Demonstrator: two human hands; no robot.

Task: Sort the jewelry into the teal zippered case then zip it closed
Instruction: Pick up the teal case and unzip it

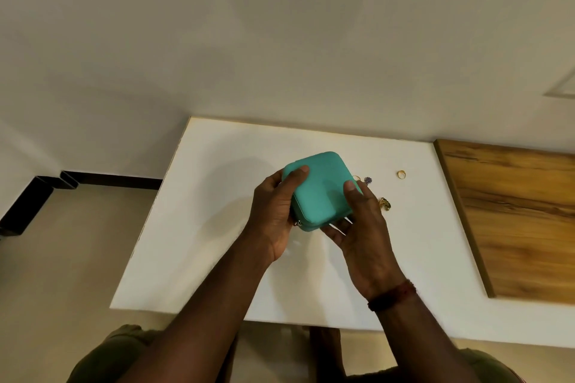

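The teal zippered case (320, 186) is closed and held tilted above the white table (199, 227). My left hand (273, 214) grips its left side, thumb on the lid. My right hand (361, 227) cups its right and lower edge, thumb on top. A small zipper pull (298, 223) shows at the case's near left corner. On the table to the right lie a gold ring (401, 174), a purple-stoned piece (368, 180), a small gold ring (356, 177) partly hidden by the case, and a gold ornament (385, 203) beside my right hand.
A wooden panel (513, 214) borders the table on the right. A plain wall runs behind the table. To the left the floor (62, 242) drops away, with a dark skirting along the wall. The table's near edge is close to my lap.
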